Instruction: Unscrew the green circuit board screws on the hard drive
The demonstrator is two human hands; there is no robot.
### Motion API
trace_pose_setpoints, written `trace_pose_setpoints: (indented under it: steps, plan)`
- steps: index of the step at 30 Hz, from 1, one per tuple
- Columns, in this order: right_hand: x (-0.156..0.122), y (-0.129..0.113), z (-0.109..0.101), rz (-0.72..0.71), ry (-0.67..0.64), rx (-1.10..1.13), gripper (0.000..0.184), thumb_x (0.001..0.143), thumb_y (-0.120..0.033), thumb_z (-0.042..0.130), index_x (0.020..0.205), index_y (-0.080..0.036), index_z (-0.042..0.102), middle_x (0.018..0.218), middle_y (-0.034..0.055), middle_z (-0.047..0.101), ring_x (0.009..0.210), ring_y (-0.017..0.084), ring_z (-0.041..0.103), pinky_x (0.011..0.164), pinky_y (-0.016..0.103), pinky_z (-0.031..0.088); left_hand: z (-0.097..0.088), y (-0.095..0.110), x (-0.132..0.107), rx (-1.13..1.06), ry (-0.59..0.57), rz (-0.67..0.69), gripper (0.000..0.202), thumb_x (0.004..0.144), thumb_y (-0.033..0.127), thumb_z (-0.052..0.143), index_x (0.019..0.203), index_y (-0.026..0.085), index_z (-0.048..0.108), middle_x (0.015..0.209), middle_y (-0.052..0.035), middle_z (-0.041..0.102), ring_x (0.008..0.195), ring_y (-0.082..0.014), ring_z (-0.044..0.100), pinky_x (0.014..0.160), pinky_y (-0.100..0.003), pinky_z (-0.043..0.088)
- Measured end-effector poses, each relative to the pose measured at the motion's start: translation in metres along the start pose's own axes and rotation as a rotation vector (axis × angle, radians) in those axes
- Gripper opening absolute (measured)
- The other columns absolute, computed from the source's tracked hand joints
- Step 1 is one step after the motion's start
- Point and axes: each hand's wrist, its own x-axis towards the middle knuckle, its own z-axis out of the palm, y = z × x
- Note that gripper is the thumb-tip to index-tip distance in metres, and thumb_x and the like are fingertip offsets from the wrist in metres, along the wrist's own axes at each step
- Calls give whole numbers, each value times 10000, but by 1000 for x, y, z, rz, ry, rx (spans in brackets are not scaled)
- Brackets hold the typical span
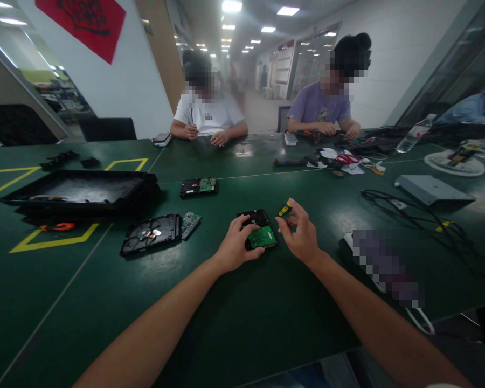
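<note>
My left hand (239,245) rests on a hard drive (263,237), its fingers and thumb gripping the sides. The drive lies on the green table with a green circuit board facing up and black casing at its far end. Just to the right, my right hand (301,231) pinches a small yellow-and-black screwdriver (284,208) by the handle, raised beside the drive. No shaft can be made out. To the left lie a larger black hard drive (151,234) and a loose circuit board (191,223). Farther back is another drive (199,187) with a green board.
Black trays (76,188) stand at the left by an orange-handled tool (60,227). On the right are a grey metal box (430,191), black cables (412,205) and a blurred long object (388,269). Two people sit across the table (210,312), near a bottle (415,133).
</note>
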Motion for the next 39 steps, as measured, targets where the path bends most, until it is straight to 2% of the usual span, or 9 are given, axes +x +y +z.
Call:
trace_pose_setpoints:
  steps: [3,6,12,18,23,26,32,39]
  plan:
    - [2,-1,-2,-4,8,-9,683,1003,-367,659,1588,-291,315,1112,72,742,600,165,711,611,354,649,0,0,0,-1,2,-10,620,805,409,850,1356,258,609,1601,-146,366,1534,-411,286,1223,-633,340]
    - [3,-2,-4,-3,3,-12,655,1007,-360,649,1581,-291,341,1214,103,729,643,163,732,652,352,662,0,0,0,-2,-2,-7,622,808,413,847,1359,249,610,1609,-149,355,1539,-409,276,1232,-619,332]
    - [2,-2,-3,52,-53,44,694,1035,-316,587,1633,-266,240,1251,127,736,718,190,771,676,355,668,0,-1,0,-10,-10,-13,629,806,415,848,1364,256,606,1610,-143,360,1538,-412,279,1226,-629,333]
    - [0,-2,-1,37,13,16,651,1006,-361,648,1577,-294,344,1206,99,734,615,164,724,639,355,657,-1,2,0,-4,4,-11,614,803,392,853,1349,243,616,1601,-150,369,1534,-414,282,1231,-627,329]
    - [2,-4,-4,44,-20,53,620,1043,-339,570,1602,-305,303,1288,117,709,687,185,758,708,398,681,0,2,0,-14,15,-6,627,788,383,868,1349,260,615,1603,-139,368,1530,-413,294,1225,-629,339]
    - [3,-6,-5,73,-39,107,602,1063,-317,526,1611,-292,279,1279,115,715,688,179,767,673,374,679,0,1,0,-8,10,-3,622,797,390,862,1350,248,615,1599,-151,366,1530,-416,291,1222,-630,340]
    - [2,-7,-4,36,31,45,593,1020,-343,625,1556,-307,374,1214,85,732,692,179,753,731,400,686,1,0,0,-4,11,4,622,801,398,856,1354,246,612,1595,-152,367,1530,-410,294,1226,-617,340]
    - [2,-5,-4,49,-3,112,614,1043,-299,567,1596,-281,302,1282,122,706,719,182,768,720,389,689,1,0,0,-4,17,5,622,796,384,857,1351,244,613,1594,-159,373,1525,-417,299,1221,-629,339]
